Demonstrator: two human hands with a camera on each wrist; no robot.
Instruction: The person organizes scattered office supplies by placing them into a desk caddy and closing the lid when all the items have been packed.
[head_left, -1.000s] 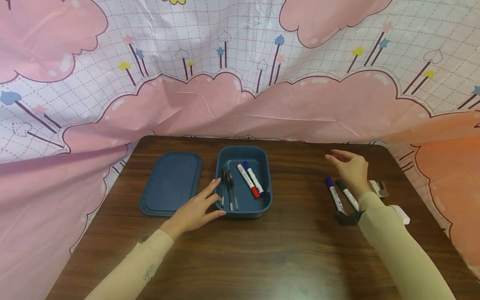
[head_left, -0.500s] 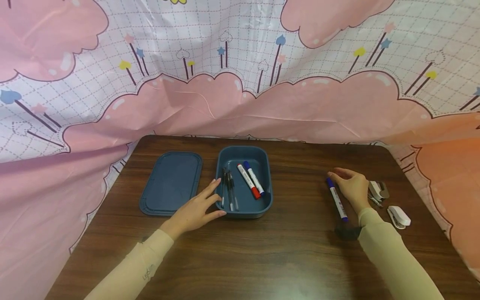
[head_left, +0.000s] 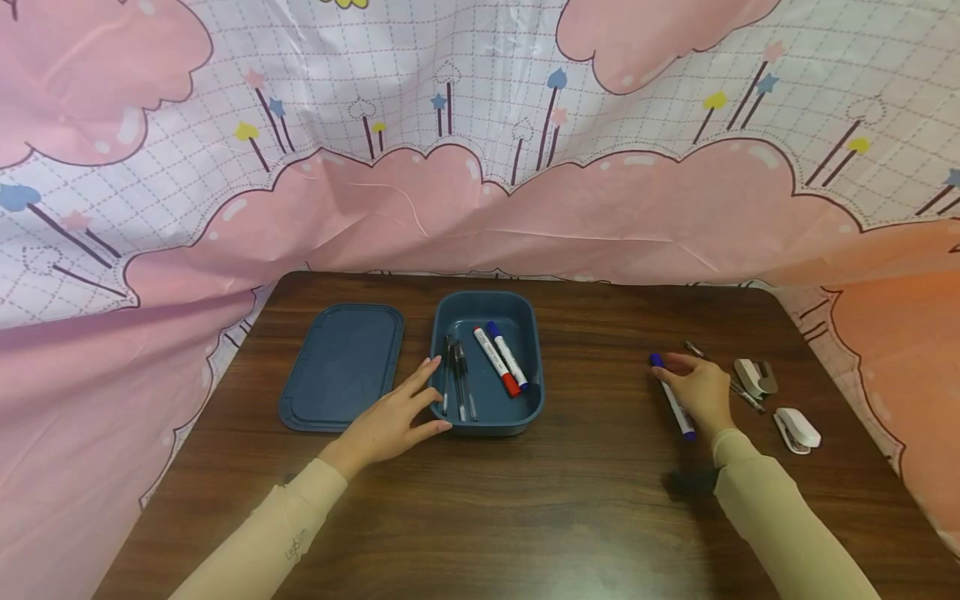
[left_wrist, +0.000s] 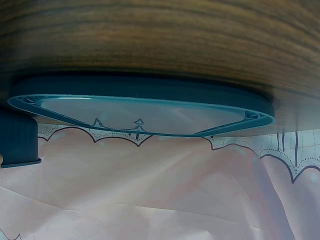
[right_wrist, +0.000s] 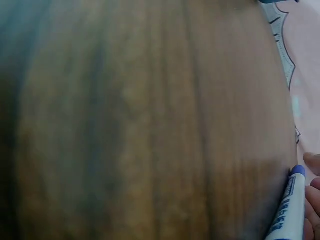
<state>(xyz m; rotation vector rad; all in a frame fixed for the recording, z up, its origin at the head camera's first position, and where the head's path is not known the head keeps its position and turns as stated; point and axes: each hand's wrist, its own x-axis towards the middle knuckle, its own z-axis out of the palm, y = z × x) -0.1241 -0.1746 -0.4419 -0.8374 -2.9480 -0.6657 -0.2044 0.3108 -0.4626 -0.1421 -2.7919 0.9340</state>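
Note:
My left hand rests with spread fingers on the near left rim of a blue-grey plastic box. Inside the box lie several clear pens with dark caps, a red-capped marker and a blue-capped marker. On the right, my right hand has its thumb and fingers around the upper end of another blue-capped whiteboard marker, low over the table. In the right wrist view that marker shows beside the fingers. The palm side is hidden.
A matching lid lies left of the box. Right of my right hand are a grey-and-white stapler-like item, thin silvery pieces and a small white stapler. A printed curtain hangs behind the wooden table.
My right hand has come down and toward me onto the blue-capped marker. A black-capped marker seen beside it a second ago no longer shows. My left hand stays put.

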